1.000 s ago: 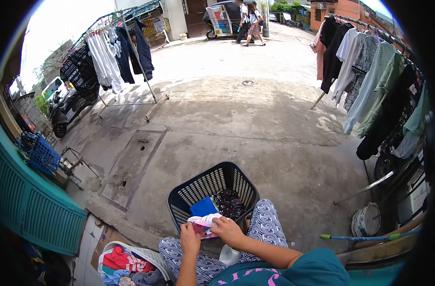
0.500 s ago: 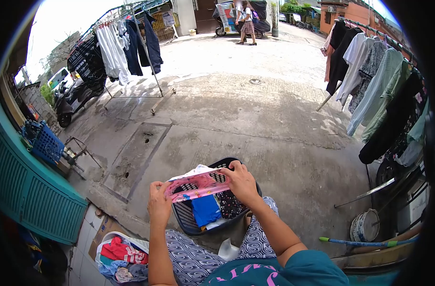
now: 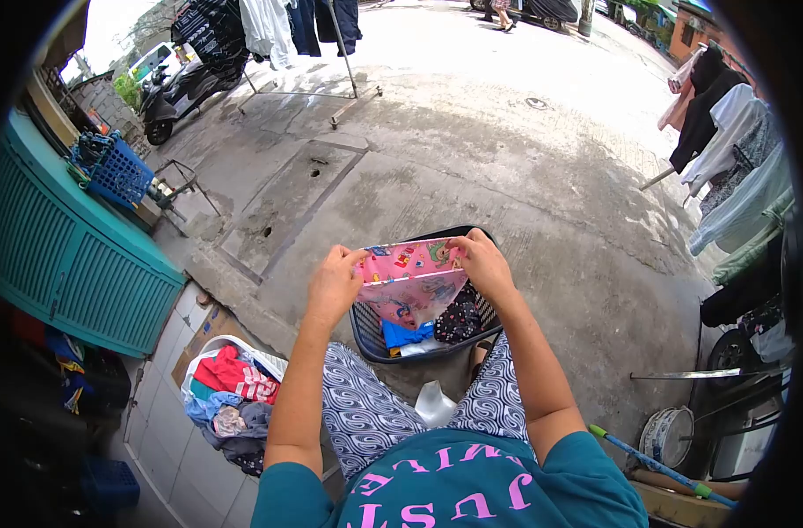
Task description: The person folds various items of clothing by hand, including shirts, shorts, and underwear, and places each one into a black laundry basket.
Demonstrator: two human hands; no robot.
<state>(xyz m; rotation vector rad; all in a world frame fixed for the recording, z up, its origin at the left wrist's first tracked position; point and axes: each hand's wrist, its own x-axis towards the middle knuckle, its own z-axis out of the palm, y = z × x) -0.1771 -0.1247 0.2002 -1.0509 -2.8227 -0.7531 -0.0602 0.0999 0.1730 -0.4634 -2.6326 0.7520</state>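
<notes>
A pair of pink cartoon-print underpants (image 3: pixel 410 297) hangs stretched by its waistband between my two hands, tapering downward. My left hand (image 3: pixel 333 283) pinches one end of the band, and my right hand (image 3: pixel 485 266) pinches the other. Directly below is a dark plastic laundry basket (image 3: pixel 366 341), its far part hidden by the underpants. Inside lie a blue folded cloth (image 3: pixel 404 335) and a black cloth with small flowers (image 3: pixel 459 319). To my left, a white basket (image 3: pixel 189 380) holds a heap of clothes, with a red garment (image 3: pixel 234 375) on top.
Clothes hang on a rack (image 3: pixel 342 40) ahead and another line of garments (image 3: pixel 731 132) at right. A blue crate (image 3: pixel 120 172) stands by the teal shutter (image 3: pixel 76 255). A pail (image 3: pixel 665 437) and a blue pole (image 3: pixel 635 451) lie right. A scooter (image 3: pixel 177 97) is parked far left.
My view has tilted down. The underpants have opened from a narrow band into a hanging triangular shape, still held by both hands. The people walking in the street have mostly left the view.
</notes>
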